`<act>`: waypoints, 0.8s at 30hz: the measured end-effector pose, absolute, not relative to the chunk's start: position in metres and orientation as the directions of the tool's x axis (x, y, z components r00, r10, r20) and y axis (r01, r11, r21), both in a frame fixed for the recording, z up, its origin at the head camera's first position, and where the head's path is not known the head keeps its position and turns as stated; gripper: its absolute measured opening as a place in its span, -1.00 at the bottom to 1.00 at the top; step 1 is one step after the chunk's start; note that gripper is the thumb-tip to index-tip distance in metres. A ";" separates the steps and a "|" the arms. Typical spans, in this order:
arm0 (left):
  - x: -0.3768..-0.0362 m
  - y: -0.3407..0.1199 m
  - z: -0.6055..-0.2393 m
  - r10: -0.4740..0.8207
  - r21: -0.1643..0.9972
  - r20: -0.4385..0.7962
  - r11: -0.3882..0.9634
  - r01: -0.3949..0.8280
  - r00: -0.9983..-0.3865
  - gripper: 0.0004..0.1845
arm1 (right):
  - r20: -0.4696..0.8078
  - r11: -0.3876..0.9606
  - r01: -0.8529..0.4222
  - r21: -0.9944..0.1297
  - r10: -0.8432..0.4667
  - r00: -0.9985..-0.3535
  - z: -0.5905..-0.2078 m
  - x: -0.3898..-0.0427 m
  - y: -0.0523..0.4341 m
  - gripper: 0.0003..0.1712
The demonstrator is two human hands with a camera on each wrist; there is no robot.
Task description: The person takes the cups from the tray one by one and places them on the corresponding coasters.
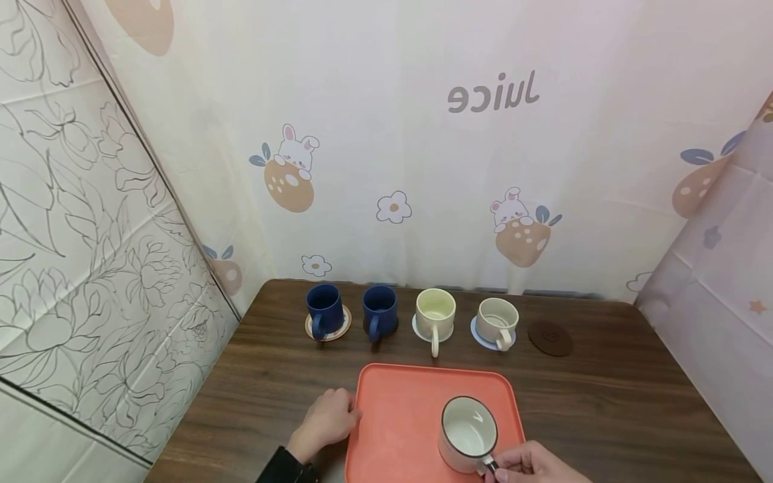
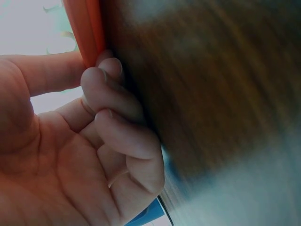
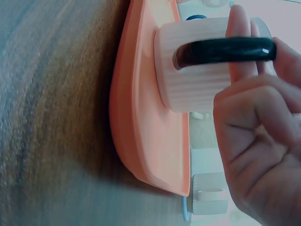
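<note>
A coral-red tray [image 1: 398,416] lies on the wooden table. My left hand [image 1: 329,419] is at its left edge, thumb and curled fingers pinching the tray's rim [image 2: 87,33]. On the tray's right front part stands a ribbed white mug [image 1: 468,429], upright, with a dark rim and a black handle [image 3: 225,51] turned toward me. My right hand [image 1: 531,463] holds this handle, with fingers passed through the loop, as the right wrist view shows. The mug's base appears to touch the tray.
Behind the tray stand two navy mugs [image 1: 325,308] [image 1: 380,310], a pale yellow mug [image 1: 435,314] and a light grey mug [image 1: 497,318], handles toward me, on round coasters. A dark brown coaster [image 1: 550,338] lies at their right. Printed curtains [image 1: 386,134] hang behind the table's far edge.
</note>
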State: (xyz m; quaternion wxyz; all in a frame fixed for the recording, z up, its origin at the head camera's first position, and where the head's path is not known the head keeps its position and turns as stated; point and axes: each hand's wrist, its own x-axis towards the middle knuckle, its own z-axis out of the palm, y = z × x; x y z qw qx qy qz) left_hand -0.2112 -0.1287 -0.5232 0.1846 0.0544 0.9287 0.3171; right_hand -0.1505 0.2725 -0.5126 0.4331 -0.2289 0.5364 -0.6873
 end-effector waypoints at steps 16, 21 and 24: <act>-0.211 -0.128 -0.525 0.210 0.602 -0.302 0.799 -0.015 -0.930 -0.66 | -0.150 -0.137 0.361 -0.923 -0.735 -0.662 -0.520 -0.139 0.274 -0.57; -0.210 -0.129 -0.525 0.209 0.596 -0.291 0.803 -0.006 -0.934 -0.66 | -0.214 -0.092 0.355 -0.930 -0.649 -0.730 -0.514 -0.136 0.275 -0.53; -0.210 -0.128 -0.524 0.211 0.595 -0.285 0.804 0.000 -0.935 -0.65 | -0.266 -0.019 0.336 -0.942 -0.573 -0.776 -0.507 -0.136 0.276 -0.50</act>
